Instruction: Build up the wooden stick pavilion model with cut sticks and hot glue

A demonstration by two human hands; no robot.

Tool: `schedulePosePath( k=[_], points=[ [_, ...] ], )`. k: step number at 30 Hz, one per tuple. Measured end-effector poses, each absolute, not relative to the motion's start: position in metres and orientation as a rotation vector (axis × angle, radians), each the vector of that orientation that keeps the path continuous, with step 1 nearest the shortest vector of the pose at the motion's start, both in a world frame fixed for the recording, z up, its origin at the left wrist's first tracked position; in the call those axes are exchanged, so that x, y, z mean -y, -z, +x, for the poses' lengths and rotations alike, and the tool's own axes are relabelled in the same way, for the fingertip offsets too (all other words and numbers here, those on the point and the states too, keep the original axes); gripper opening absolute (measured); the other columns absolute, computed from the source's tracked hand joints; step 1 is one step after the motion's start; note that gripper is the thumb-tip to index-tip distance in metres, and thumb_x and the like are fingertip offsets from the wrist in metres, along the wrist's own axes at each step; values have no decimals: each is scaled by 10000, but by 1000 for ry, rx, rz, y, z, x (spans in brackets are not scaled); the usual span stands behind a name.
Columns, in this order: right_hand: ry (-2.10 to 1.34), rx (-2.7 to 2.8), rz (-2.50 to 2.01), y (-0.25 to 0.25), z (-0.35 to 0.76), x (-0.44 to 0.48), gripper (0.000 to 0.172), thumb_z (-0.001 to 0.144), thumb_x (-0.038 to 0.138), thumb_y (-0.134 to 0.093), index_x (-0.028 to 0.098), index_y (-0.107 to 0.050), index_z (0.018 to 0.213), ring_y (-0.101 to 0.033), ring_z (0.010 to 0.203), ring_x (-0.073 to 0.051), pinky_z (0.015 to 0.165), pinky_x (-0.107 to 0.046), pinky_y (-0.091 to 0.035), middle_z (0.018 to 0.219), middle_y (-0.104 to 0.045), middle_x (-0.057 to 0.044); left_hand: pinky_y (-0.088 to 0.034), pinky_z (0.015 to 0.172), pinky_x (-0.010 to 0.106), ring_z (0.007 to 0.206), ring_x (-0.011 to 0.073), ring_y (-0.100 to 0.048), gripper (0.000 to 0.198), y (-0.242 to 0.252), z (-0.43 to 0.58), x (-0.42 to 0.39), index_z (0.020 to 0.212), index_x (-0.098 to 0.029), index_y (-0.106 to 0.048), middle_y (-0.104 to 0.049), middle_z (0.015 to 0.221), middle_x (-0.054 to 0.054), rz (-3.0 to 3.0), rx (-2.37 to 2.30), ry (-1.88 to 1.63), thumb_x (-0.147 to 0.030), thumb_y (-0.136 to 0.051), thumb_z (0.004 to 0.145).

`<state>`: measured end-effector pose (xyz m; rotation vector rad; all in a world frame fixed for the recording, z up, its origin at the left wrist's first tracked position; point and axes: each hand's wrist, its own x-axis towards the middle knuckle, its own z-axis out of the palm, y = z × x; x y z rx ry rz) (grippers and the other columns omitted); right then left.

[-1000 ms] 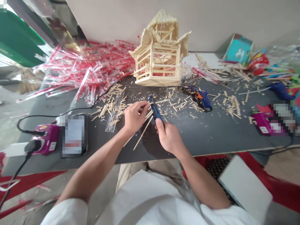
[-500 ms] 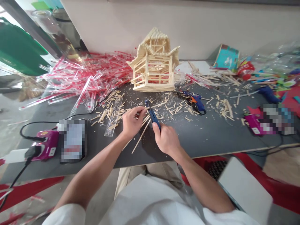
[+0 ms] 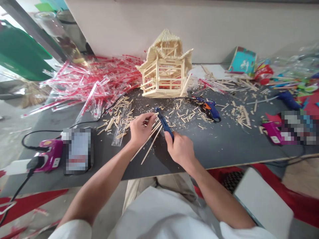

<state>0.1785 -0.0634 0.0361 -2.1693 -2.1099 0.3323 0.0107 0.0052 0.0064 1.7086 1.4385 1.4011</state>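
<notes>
My left hand [image 3: 140,130] is closed on a bundle of thin wooden sticks [image 3: 149,143], whose long ends slant down toward the table's near edge. My right hand [image 3: 179,148] grips blue-handled cutting pliers [image 3: 163,122], with the jaws at the sticks' upper ends by my left fingertips. Both hands hover over the dark grey table [image 3: 219,146]. Behind them stands a small stick-built house model [image 3: 164,65].
Cut stick bits and a clear ruler [image 3: 121,126] litter the table around the hands. A blue glue gun [image 3: 209,109] lies to the right. Red-and-clear wrappers [image 3: 92,79] pile at the back left. A purple device [image 3: 47,153] with a cable sits at left.
The view has shifted slightly. My hands stay together on the sticks and pliers. The stick piece that reached right of the jaws no longer shows.
</notes>
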Motion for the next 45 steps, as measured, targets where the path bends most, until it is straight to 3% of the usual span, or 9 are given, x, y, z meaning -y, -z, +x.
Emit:
schedulePosePath(
  k=[5,14,16,20,26,32,37,41,45],
  points=[
    [-193,2097,-2167,-47,191,69,504,1077,552,-331,159,-619,945,-707,785,-276,639,-346,-374,896,-720,-135,-585,650,208,679,124,-720,196,-5,12,-5,959,-173,-762,-763,780,26,1642,-1361,-1453,-356,-690,949],
    [28,2123,-2006,-21,200,74,764,927,584,-646,-31,-523,1363,-541,1223,-479,1043,-611,-437,1265,-603,-324,-566,606,200,633,118,-698,195,-8,12,-3,943,-163,-731,-736,739,22,1646,-1235,-1307,-350,-677,955],
    [-126,2085,-1796,-23,202,68,639,963,507,-637,28,-544,1376,-536,1293,-436,1105,-589,-436,1324,-611,-286,-566,603,200,641,120,-700,193,-8,12,-1,936,-165,-737,-741,756,25,1685,-1185,-1225,-347,-674,956],
    [-689,1767,-1370,-31,201,50,321,1025,373,-581,215,-616,1302,-733,1007,-231,916,-388,-610,1145,-742,-98,-583,618,209,691,131,-713,191,-10,13,2,973,-167,-747,-756,832,38,1747,-1082,-1092,-346,-686,949],
    [-921,1498,-1243,-30,194,34,166,970,408,-673,243,-692,969,-737,697,-185,681,-328,-622,851,-765,-25,-577,557,210,609,117,-670,247,-16,11,3,1001,-157,-748,-746,822,49,1656,-1021,-978,-392,-693,950],
    [-805,1692,-1173,-35,212,22,114,955,364,-717,251,-726,947,-719,747,-168,701,-309,-570,871,-760,-13,-604,555,241,768,182,-734,369,-28,13,0,1082,-123,-718,-764,894,95,1199,-774,-859,-439,-770,897],
    [-684,1920,-1069,-54,224,14,118,933,341,-750,246,-723,868,-698,760,-150,744,-297,-537,839,-749,4,-579,563,189,603,107,-681,334,-36,16,-7,862,-101,-760,-737,715,59,1083,-807,-788,-402,-883,787],
    [-856,1854,-1375,-57,251,1,336,851,501,-801,238,-734,1050,-715,745,-179,724,-321,-569,988,-767,-38,-606,580,205,605,117,-701,274,-46,13,-9,819,-119,-777,-756,712,68,1129,-872,-756,-332,-923,730],
    [-428,1807,-1904,-34,285,-20,377,944,443,-664,212,-725,1236,-700,831,-234,916,-452,-549,1161,-701,-140,-634,557,255,582,144,-709,214,-68,6,-18,806,-148,-766,-753,696,68,1346,-945,-827,-336,-866,786]
  ],
)
